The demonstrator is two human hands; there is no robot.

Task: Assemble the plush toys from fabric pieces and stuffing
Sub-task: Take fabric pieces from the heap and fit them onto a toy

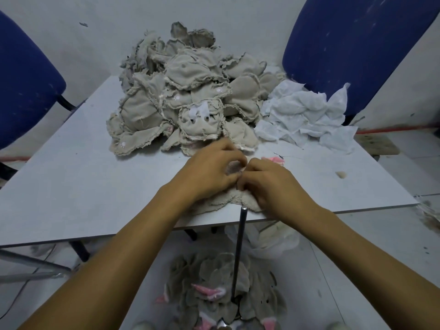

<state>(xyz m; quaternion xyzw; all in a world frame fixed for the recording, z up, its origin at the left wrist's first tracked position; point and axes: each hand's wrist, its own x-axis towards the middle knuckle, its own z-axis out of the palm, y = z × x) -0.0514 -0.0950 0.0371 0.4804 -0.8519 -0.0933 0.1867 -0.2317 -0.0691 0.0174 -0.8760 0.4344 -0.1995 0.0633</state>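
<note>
Blue chair (26, 86) stands at the far left beside a pale grey table (71, 186). On the table's middle lies a heap of beige fabric toy skins (185, 96), one showing eyes. At the near edge, the left hand (209, 172) and right hand (269, 184) meet, fingers curled, pinching one beige plush piece (221, 203) lying flat under them. A dark rod (239, 253) drops from that piece towards grey and pink plush toys (221, 296) on the floor. Right of the heap lie crumpled white sheets (307, 115), then a second blue chair (352, 48).
</note>
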